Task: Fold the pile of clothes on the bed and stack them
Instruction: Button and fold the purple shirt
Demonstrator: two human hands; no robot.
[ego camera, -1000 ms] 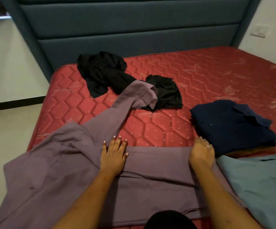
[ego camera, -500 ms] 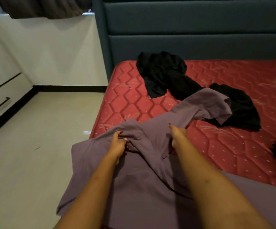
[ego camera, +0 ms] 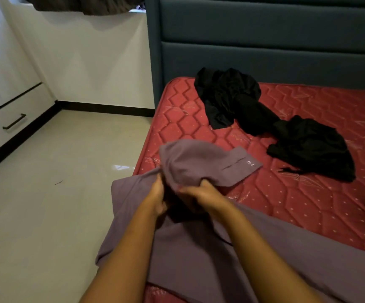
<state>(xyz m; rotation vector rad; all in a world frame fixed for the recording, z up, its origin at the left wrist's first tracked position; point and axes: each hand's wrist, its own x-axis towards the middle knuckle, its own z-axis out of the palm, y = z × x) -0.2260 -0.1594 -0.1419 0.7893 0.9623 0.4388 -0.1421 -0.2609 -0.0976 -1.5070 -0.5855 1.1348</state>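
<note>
Left hand point(ego camera: 158, 197) and right hand point(ego camera: 203, 193) grip the bunched sleeve point(ego camera: 199, 160) of a purple shirt point(ego camera: 199, 254) spread over the near left edge of the bed point(ego camera: 286, 204), its buttoned cuff point(ego camera: 245, 165) pointing right toward crumpled black clothes point(ego camera: 308, 145).

The mauve cloth shirt point(ego camera: 199, 248) is soft and matt, with two shiny snap studs point(ego camera: 250, 164) on its cuff. The red quilted fabric mattress point(ego camera: 286, 204) has a faint sheen. The crumpled black cloth garments point(ego camera: 227, 95) look thin and matt. The far teal padded headboard point(ego camera: 264, 51) is matt upholstery. At left, the pale tiled floor point(ego camera: 46, 193) is smooth and glossy.
</note>
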